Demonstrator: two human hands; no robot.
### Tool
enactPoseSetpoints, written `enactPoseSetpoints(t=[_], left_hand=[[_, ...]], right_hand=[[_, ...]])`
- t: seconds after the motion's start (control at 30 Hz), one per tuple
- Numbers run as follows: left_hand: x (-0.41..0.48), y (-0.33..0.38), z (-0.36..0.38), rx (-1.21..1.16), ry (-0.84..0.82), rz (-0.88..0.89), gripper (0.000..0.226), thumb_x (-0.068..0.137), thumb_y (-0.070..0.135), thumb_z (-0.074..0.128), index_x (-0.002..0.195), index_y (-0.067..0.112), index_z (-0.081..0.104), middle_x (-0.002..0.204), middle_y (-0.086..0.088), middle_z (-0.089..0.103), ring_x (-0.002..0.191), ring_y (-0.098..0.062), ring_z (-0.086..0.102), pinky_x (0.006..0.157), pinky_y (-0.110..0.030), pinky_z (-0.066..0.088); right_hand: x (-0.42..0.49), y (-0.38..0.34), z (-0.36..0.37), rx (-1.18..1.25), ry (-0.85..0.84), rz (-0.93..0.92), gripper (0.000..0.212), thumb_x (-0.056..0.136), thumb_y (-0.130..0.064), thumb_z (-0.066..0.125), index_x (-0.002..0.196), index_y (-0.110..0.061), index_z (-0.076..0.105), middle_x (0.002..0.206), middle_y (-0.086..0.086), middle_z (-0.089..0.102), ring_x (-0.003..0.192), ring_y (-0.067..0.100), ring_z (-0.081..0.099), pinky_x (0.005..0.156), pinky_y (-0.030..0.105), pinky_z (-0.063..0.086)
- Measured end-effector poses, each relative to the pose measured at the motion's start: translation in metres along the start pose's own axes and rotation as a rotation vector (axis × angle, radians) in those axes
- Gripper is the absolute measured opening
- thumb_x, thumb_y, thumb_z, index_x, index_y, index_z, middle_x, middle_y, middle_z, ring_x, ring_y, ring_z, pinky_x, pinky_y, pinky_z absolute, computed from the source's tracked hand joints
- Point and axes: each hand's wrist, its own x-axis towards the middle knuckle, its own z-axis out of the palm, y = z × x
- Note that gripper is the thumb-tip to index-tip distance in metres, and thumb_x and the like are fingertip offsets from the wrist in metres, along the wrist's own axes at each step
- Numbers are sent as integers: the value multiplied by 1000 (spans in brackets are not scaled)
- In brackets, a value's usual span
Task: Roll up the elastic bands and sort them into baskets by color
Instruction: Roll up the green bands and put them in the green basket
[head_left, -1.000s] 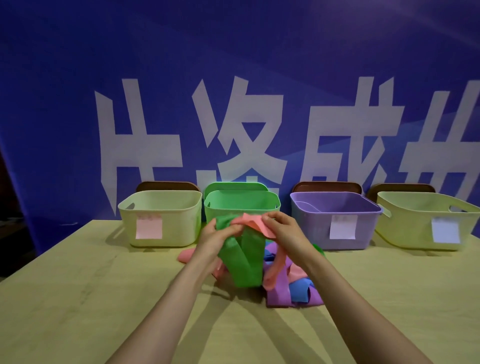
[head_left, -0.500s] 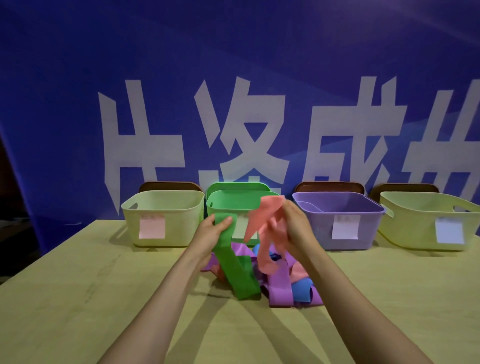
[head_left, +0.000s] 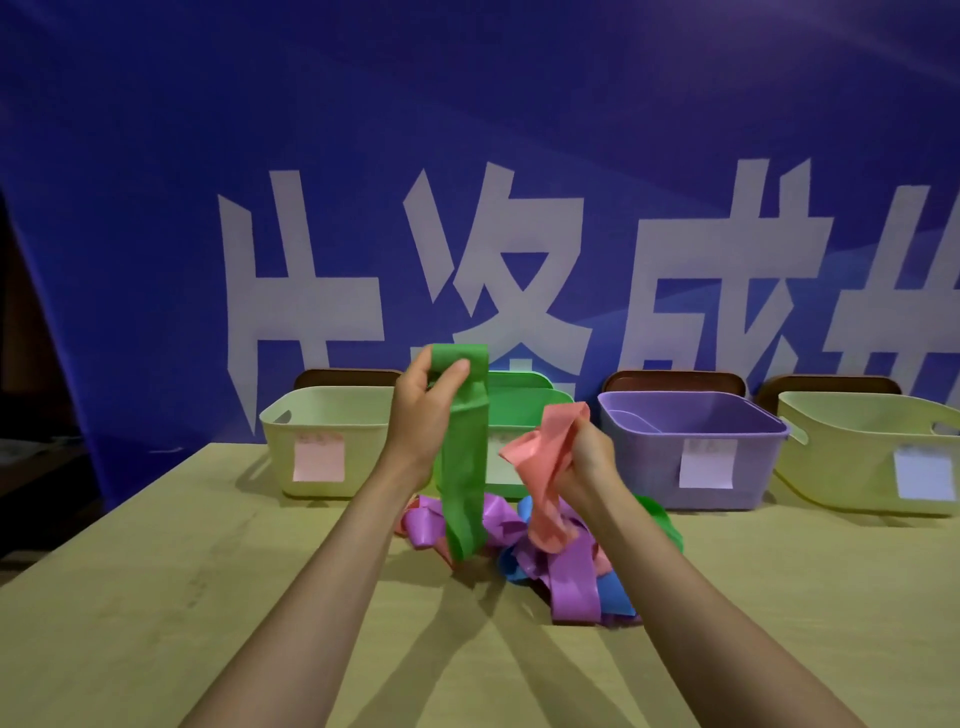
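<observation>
In front of the green basket (head_left: 525, 411), the left hand (head_left: 423, 418) pinches the top of a hanging green band (head_left: 464, 467), while the right hand (head_left: 588, 460) clutches a crumpled pink band (head_left: 544, 470) above the pile of bands (head_left: 571, 577) on the table (head_left: 156, 597).

Body in view: 2 arms, each seen from the bottom edge of the frame up to the hand.
Left forearm (head_left: 332, 582): bare along all that shows; long, slim, narrowing toward the wrist.
Right forearm (head_left: 691, 608): bare as well; the same slim taper.
Left hand (head_left: 423, 410): bare; thumb side and back of the hand show.
Right hand (head_left: 584, 457): bare; back and knuckle ridges show.
Upper arms: outside the frame.
</observation>
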Motion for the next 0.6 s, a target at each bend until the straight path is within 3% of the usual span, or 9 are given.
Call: enactPoseSetpoints(t=[0.1,0.17,0.2,0.23,0.3,0.33,0.43,0.5,0.6], left_hand=[[-1,17,5,-45,-10,-3,14,91,5,53,84,15,60,76,0,62,70,-12,58,65,-28,48],[-1,23,5,-83,-6,-14,13,90,5,53,83,14,60,77,-4,61,73,-18,57,67,-32,47],[0,25,5,-101,-4,-26,13,90,4,53,83,14,60,78,-5,61,75,-21,56,69,-34,47],[1,27,4,-116,-6,-42,14,90,4,52,83,14,60,79,-5,62,76,-22,57,70,-34,47],[2,26,3,-145,-27,-93,16,90,3,50,83,14,60,77,-5,63,72,-19,58,68,-31,48],[1,25,4,-155,-42,-124,17,91,2,49,84,14,59,75,-3,64,69,-16,60,66,-29,49],[-1,19,7,-168,-75,-207,22,93,-1,44,85,12,59,66,4,67,60,-7,63,58,-21,51],[-4,14,9,-189,-108,-260,24,94,-4,40,89,10,59,72,1,69,64,-7,65,57,-19,52],[-8,8,13,-202,-176,-298,23,92,-8,42,97,7,59,88,-7,68,74,-12,67,64,-20,55]], right_hand=[[7,9,17,-95,9,-53,30,92,-4,46,64,-11,46,38,-1,42,36,11,43,40,16,33],[6,15,25,-334,-47,-34,23,91,-3,46,69,-8,53,53,2,52,49,13,50,37,14,32],[4,18,26,-504,-95,-19,18,91,-3,47,77,-6,58,68,5,58,63,15,53,45,16,39],[5,22,24,-678,-144,0,12,91,-4,49,89,-3,61,87,6,60,80,18,55,63,21,45],[3,27,17,-951,-207,-15,22,92,-5,49,111,-2,60,118,6,54,112,22,48,96,33,37],[0,25,14,-990,-243,-58,22,92,-6,49,110,-6,62,123,5,56,117,22,47,99,36,36],[-20,19,11,-752,-383,-228,19,98,-21,48,96,-11,64,105,7,67,101,21,60,89,32,47],[-39,9,10,-607,-436,-355,22,98,-30,49,96,-12,61,95,7,66,89,18,63,80,28,52],[-56,-1,4,-698,-479,-513,28,89,-35,61,111,-22,51,101,3,60,92,15,60,84,29,50]])
